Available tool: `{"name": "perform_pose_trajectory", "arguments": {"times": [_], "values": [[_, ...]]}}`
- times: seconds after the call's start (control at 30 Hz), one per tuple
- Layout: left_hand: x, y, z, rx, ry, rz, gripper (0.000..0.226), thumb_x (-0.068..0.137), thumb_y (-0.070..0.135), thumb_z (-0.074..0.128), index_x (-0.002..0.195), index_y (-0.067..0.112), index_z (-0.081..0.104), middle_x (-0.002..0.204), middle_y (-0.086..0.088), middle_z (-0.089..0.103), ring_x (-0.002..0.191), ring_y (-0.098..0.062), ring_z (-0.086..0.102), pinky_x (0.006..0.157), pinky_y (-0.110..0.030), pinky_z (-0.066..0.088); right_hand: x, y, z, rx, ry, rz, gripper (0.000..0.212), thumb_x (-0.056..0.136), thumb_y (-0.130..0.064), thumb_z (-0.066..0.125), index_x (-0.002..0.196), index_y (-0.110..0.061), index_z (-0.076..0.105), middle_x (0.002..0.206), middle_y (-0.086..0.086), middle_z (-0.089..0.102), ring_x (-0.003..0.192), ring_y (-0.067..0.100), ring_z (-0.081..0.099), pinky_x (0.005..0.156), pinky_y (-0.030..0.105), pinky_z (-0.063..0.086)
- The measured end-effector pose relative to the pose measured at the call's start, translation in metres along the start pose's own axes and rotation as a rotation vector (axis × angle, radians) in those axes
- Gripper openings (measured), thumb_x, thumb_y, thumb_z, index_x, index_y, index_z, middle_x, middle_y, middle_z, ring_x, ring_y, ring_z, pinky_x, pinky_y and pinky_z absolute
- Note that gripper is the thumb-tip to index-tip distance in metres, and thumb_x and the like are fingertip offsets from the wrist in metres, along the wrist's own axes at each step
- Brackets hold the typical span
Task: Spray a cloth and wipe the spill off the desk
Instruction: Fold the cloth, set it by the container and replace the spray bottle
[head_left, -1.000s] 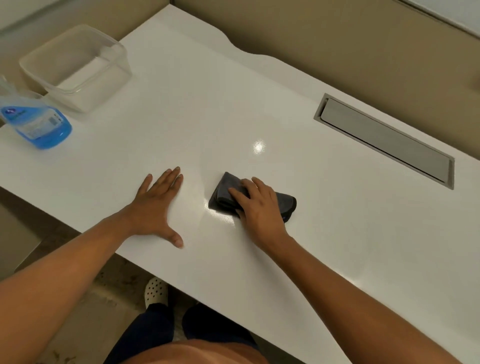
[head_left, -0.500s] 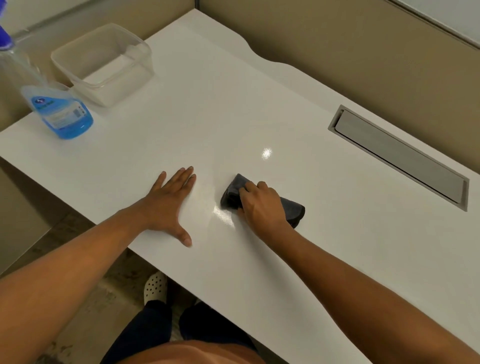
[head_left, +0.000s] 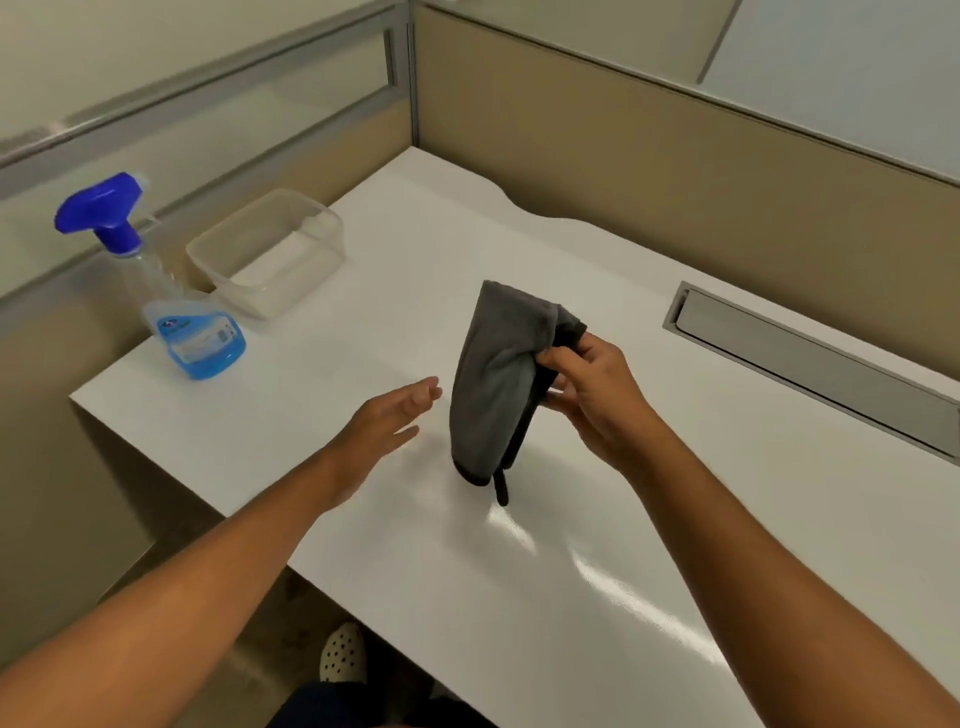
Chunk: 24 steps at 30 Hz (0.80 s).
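A dark grey cloth (head_left: 493, 374) hangs folded above the white desk (head_left: 649, 467), pinched at its upper right edge by my right hand (head_left: 592, 395). The cloth's lower end dangles just over the desk surface. My left hand (head_left: 389, 421) hovers open a little to the left of the cloth, fingers apart, holding nothing. A clear spray bottle (head_left: 171, 306) with blue liquid and a blue trigger head stands upright at the desk's left corner. Glossy streaks of reflected light lie on the desk near the front edge; I cannot tell whether any liquid is there.
A clear, empty plastic tub (head_left: 270, 260) sits behind the spray bottle. A grey cable tray lid (head_left: 810, 364) is set into the desk at the right. Beige partition walls close off the back and left. The desk's front edge runs diagonally below my arms.
My right hand has lifted the cloth off the desk and holds it hanging. My left hand has risen from lying flat on the desk. The camera view has tilted up.
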<state>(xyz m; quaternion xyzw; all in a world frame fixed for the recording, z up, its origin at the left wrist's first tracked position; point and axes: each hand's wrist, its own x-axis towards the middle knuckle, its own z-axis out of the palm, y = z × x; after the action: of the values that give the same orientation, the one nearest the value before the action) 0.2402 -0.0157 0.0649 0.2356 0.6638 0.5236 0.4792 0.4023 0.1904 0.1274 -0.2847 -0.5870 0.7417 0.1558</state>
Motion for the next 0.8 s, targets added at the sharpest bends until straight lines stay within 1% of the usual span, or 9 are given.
{"name": "perform_pose_trajectory", "arguments": {"times": [0.07,0.13,0.2,0.3,0.4,0.47,0.53,0.7,0.8], "values": [[0.005,0.013,-0.008,-0.113,-0.093,-0.006,0.075,0.086,0.063,0.067,0.148,0.022,0.057,0.146,-0.001,0.065,0.140,-0.021,0.058,0.122,-0.050,0.040,0.007,-0.011,0.009,0.177,-0.027,0.045,0.028,0.102,-0.006,0.054,0.127,-0.008,0.065,0.121,0.013,0.072,0.113,0.032,0.071,0.093,0.046,0.061],[0.008,0.024,-0.017,-0.143,-0.172,0.008,0.052,0.095,0.032,0.061,0.143,0.011,0.062,0.142,-0.016,0.066,0.134,-0.034,0.062,0.116,-0.049,0.046,0.015,-0.017,0.018,0.319,-0.033,0.088,0.031,0.101,-0.005,0.053,0.130,-0.004,0.062,0.126,0.017,0.069,0.115,0.032,0.069,0.094,0.045,0.060],[0.010,0.029,-0.028,-0.185,-0.210,0.028,0.048,0.092,0.015,0.062,0.139,0.004,0.063,0.138,-0.020,0.067,0.127,-0.036,0.066,0.107,-0.045,0.054,0.025,-0.020,0.027,0.419,-0.026,0.117,0.033,0.098,-0.004,0.053,0.130,-0.002,0.061,0.128,0.020,0.065,0.116,0.033,0.068,0.096,0.047,0.059],[0.015,0.037,-0.049,-0.238,-0.181,0.056,0.040,0.094,0.001,0.064,0.133,0.001,0.066,0.131,-0.020,0.071,0.116,-0.032,0.071,0.096,-0.037,0.060,0.042,-0.024,0.040,0.531,-0.022,0.135,0.036,0.094,-0.011,0.059,0.129,-0.002,0.059,0.127,0.020,0.061,0.114,0.035,0.067,0.101,0.052,0.056],[0.026,0.046,-0.075,-0.245,-0.048,0.064,0.033,0.098,-0.005,0.059,0.129,0.004,0.069,0.129,-0.019,0.072,0.117,-0.034,0.071,0.091,-0.036,0.062,0.068,-0.029,0.057,0.361,-0.016,0.134,0.042,0.095,-0.020,0.067,0.135,-0.008,0.063,0.127,0.012,0.070,0.118,0.031,0.069,0.101,0.050,0.057],[0.036,0.054,-0.094,-0.241,0.048,0.074,0.034,0.098,-0.006,0.059,0.124,0.010,0.072,0.124,-0.011,0.077,0.117,-0.031,0.072,0.087,-0.034,0.063,0.091,-0.035,0.073,0.214,0.004,0.113,0.037,0.097,-0.018,0.068,0.133,-0.011,0.066,0.127,0.007,0.074,0.119,0.028,0.070,0.100,0.047,0.059],[0.049,0.063,-0.115,-0.284,0.148,0.091,0.035,0.097,-0.007,0.061,0.121,0.015,0.073,0.117,-0.003,0.080,0.114,-0.026,0.075,0.085,-0.031,0.063,0.120,-0.041,0.089,0.160,0.032,0.097,0.033,0.097,-0.015,0.069,0.129,-0.009,0.067,0.127,0.007,0.074,0.120,0.028,0.069,0.099,0.043,0.059],[0.097,0.086,-0.168,-0.532,0.468,0.131,0.035,0.093,-0.002,0.071,0.125,0.010,0.072,0.117,-0.007,0.080,0.111,-0.027,0.076,0.098,-0.039,0.061,0.207,-0.058,0.132,0.087,0.027,0.036,0.035,0.098,-0.015,0.069,0.130,-0.002,0.065,0.129,0.010,0.073,0.121,0.024,0.070,0.095,0.031,0.059],[0.128,0.097,-0.187,-0.627,0.640,0.142,0.032,0.093,0.003,0.074,0.122,0.017,0.073,0.124,-0.005,0.075,0.114,-0.026,0.073,0.100,-0.047,0.061,0.255,-0.063,0.158,0.120,0.038,0.048,0.036,0.099,-0.013,0.068,0.132,-0.001,0.064,0.128,0.010,0.074,0.120,0.026,0.070,0.091,0.029,0.060]]}}
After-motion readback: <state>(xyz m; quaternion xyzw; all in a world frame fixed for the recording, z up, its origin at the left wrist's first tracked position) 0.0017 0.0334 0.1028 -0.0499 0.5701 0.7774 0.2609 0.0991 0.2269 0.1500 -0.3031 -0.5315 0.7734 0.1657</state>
